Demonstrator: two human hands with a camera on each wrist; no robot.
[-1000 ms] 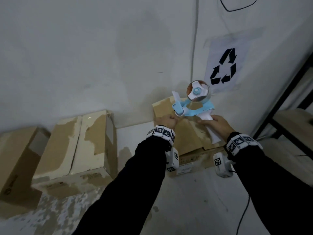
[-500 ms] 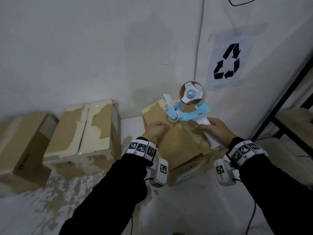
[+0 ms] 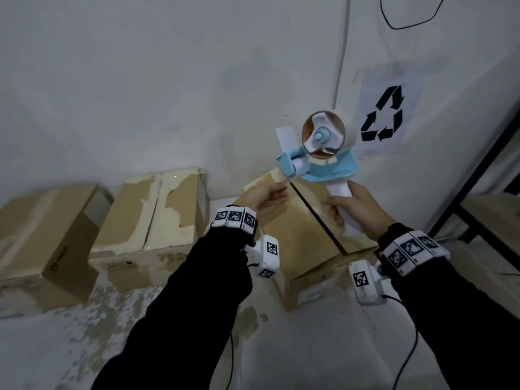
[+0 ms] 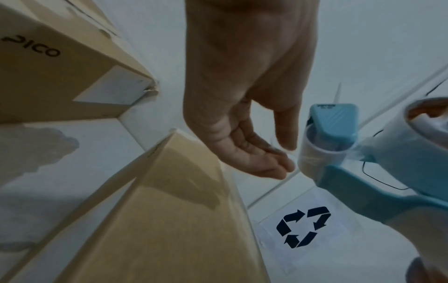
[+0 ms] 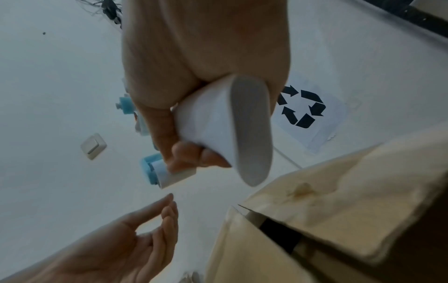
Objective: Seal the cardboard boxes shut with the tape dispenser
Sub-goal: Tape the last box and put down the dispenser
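Note:
My right hand grips the white handle of a blue tape dispenser, held up over a cardboard box whose top flaps show a dark gap along the seam. The dispenser carries a clear tape roll, and a white tape tab sticks up at its front. In the right wrist view the fingers wrap the handle. My left hand hovers open just left of the dispenser's roller, fingers relaxed, holding nothing, over the box's far left corner.
Two more cardboard boxes stand in a row to the left against the white wall. A recycling sign is taped on the wall. A black metal frame stands at the right. The floor is stained concrete.
My left hand has let go near the dispenser's front and opened. The right hand has lifted the dispenser higher. The view has shifted, so the boxes sit further right.

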